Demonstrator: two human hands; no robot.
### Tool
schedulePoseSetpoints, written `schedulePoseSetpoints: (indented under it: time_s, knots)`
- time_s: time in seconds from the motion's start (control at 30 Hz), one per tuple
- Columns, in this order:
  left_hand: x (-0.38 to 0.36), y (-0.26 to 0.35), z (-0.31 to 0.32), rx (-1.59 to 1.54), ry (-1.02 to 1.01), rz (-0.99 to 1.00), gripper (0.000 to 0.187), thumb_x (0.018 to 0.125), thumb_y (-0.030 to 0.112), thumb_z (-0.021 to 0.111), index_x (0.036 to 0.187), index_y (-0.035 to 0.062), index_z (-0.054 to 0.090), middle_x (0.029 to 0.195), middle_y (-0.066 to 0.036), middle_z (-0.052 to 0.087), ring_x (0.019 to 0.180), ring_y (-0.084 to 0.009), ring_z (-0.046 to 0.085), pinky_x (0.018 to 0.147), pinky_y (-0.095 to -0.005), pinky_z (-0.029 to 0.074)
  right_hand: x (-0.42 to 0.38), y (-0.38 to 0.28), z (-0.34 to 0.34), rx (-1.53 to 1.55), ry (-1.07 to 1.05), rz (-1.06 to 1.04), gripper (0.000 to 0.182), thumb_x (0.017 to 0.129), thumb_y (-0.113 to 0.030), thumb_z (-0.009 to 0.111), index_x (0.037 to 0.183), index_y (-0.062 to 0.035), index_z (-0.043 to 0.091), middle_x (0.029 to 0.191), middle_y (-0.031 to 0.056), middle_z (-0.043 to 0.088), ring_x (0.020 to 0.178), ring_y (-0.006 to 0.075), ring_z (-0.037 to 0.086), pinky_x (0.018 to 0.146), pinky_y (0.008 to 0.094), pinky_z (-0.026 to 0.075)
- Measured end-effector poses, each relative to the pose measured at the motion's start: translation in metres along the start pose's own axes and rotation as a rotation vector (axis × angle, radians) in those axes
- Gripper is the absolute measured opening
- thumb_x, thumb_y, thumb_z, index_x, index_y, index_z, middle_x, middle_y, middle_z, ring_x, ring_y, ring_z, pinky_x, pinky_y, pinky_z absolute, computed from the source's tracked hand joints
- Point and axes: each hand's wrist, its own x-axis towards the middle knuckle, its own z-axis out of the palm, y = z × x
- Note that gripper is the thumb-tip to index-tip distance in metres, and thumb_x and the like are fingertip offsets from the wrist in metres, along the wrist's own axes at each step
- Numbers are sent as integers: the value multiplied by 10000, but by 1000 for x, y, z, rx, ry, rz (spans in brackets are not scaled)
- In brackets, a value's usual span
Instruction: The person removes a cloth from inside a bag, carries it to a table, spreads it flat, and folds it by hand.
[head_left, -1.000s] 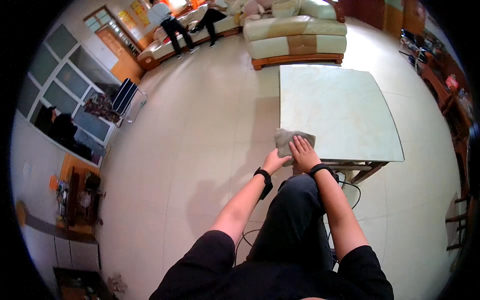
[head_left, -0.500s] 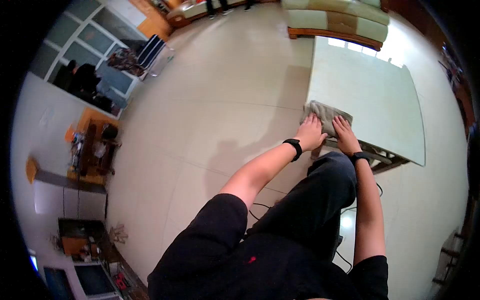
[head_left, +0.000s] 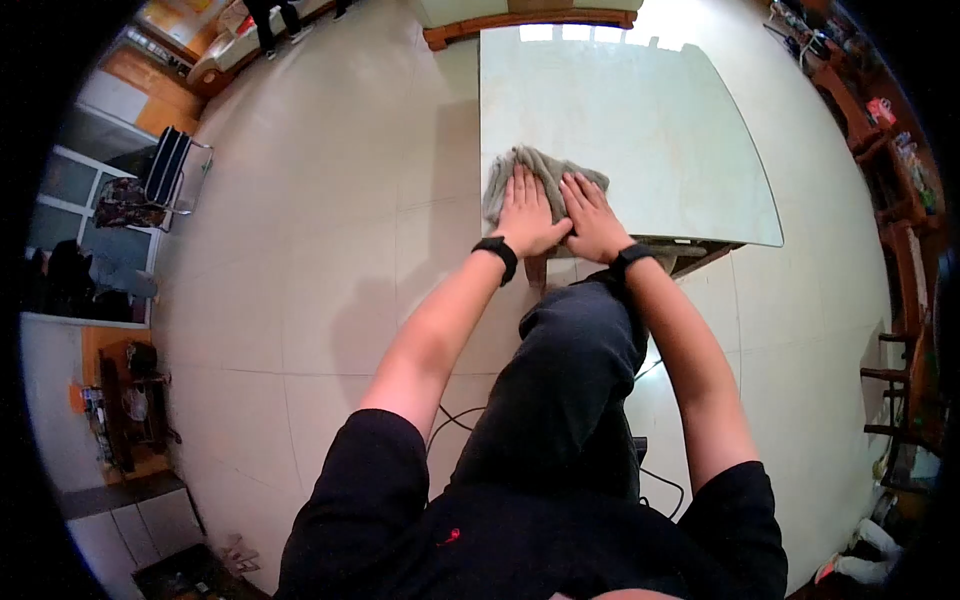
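Left to right: folding chair (head_left: 170, 170) by the glass doors at far left, wide pale tile floor (head_left: 330, 260), then the table (head_left: 660, 130). Left hand (head_left: 525, 215) lies flat on the grey cloth (head_left: 540, 175), fingers spread and pressing, not clenched; right hand (head_left: 592, 215) just beside it, same flat open palm on the cloth. Cloth sits on the near left corner of the table, bunched, partly over the edge. Judgement: soft, light, limp, likely slides easily on the glossy stone-look top; best held by palm pressure or pinched at a bunched fold. Table top looks hard, smooth, reflective. Sofa (head_left: 530, 12) beyond; shelves (head_left: 880, 130) along the right wall.
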Motion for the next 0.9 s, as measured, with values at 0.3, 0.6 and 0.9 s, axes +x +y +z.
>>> schedulePoseSetpoints:
  time_s: [0.3,0.6,0.9]
  knots:
    - [44,-21,9,3,-149,-55,951,853,598,343,1360,-156,63,1449,-316,-29,1362,-400,-103,1100,-459,-40,48,17,6,83,-259,184,760,794,-360,395,1439,-60,124,1513,106,58,1396,274,10,1126,393,47]
    - [68,-22,11,1,-131,-94,955,826,627,355,1393,-94,89,1476,-256,-1,1375,-366,-79,1102,-446,-42,60,24,4,38,-210,281,674,838,-331,313,1438,-77,144,1515,60,76,1396,242,33,1131,378,64]
    - [39,-18,3,-1,-97,-76,898,829,558,401,1393,-84,125,1483,-232,44,1387,-324,-24,1107,-456,-19,44,-1,-5,82,-183,356,703,833,-334,366,1428,-30,144,1509,121,70,1396,260,30,1130,394,39]
